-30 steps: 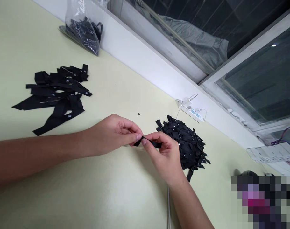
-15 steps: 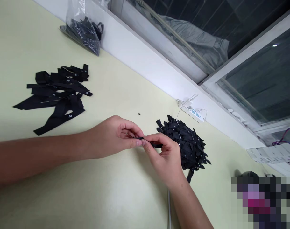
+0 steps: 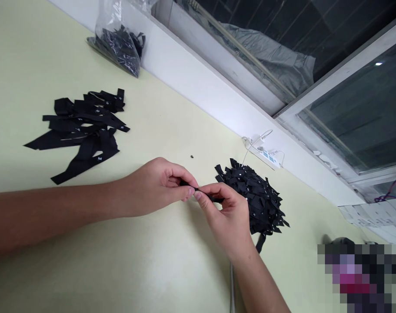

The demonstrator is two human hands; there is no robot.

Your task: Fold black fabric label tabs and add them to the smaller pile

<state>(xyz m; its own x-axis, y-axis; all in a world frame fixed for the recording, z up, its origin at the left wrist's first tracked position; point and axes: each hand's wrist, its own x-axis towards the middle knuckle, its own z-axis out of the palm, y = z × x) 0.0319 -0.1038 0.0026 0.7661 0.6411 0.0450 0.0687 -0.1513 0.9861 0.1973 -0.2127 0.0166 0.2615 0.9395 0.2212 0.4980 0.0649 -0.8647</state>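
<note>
- Hands meet at the middle of the pale yellow-green tabletop (image 3: 87, 269), both bare forearms reaching in from the near side.
- Left hand (image 3: 155, 187) comes in from the left, thumb and forefinger pinched narrow on one end of a small black woven fabric label (image 3: 202, 194).
- Right hand (image 3: 228, 217) comes up from the near right, its thumb and forefinger closed on the other end of that same label, the remaining fingers curled loosely.
- Label sits just above the table between the two sets of fingertips, mostly hidden by them; only a short dark sliver shows, and whether it is folded or flat cannot be told.
- Just to the right of the right hand, touching distance, lies a rounded heap of small black labels (image 3: 253, 198) with tiny white marks.
- Far left on the table, well apart from the hands, sprawls a loose pile of longer black fabric strips (image 3: 83, 130).
- Farther back, against the white window ledge (image 3: 198, 82), leans a clear plastic bag of black pieces (image 3: 122, 43).
- White power strip with thin white cables (image 3: 264, 152) rests along the ledge, beyond the heap.
- Tiny dark speck (image 3: 191, 156) lies on the table, beyond the hands.
- Grey cable (image 3: 232, 287) runs off the near edge beside the right forearm.
</note>
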